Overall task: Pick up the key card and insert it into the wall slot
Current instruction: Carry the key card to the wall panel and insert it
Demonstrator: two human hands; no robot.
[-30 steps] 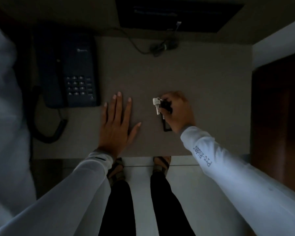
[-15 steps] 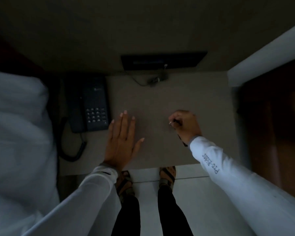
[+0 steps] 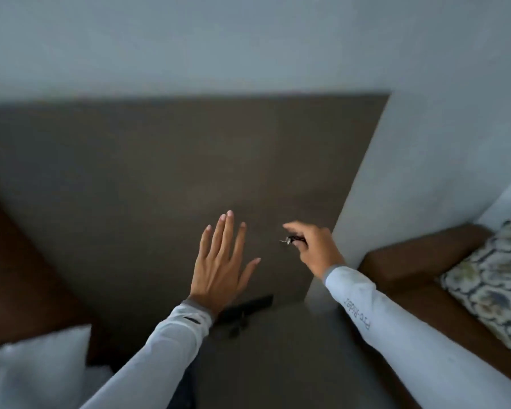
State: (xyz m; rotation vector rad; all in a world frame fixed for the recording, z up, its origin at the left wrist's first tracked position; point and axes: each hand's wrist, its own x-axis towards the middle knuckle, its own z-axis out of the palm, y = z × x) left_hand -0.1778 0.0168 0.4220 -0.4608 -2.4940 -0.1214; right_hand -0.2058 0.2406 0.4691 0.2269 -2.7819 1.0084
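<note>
1. Nearest, two pale long sleeves (image 3: pixel 401 335) run up from the bottom edge; the right one carries small lettering along the forearm.
2. Below and left of the right hand's grip, a dark flat panel (image 3: pixel 248 308) shows past the left wrist, too dim to identify.
3. The left hand (image 3: pixel 222 261) is raised, palm away, fingers spread and straight, holding nothing, off to the left of the grip and apart from it.
4. The right hand (image 3: pixel 313 246) is lifted, thumb and fingers pinched together on the key card (image 3: pixel 294 239), of which only a small dark piece with a pale metal end sticks out leftward; the rest is hidden in the hand.
5. Right of the grip and lower, a brown seat (image 3: pixel 401 270) holds a patterned cushion (image 3: pixel 493 278).
6. Behind the grip stands a brown wall panel (image 3: pixel 174 160), with a pale wall (image 3: pixel 248 39) above and to the right; the slot cannot be made out.
</note>
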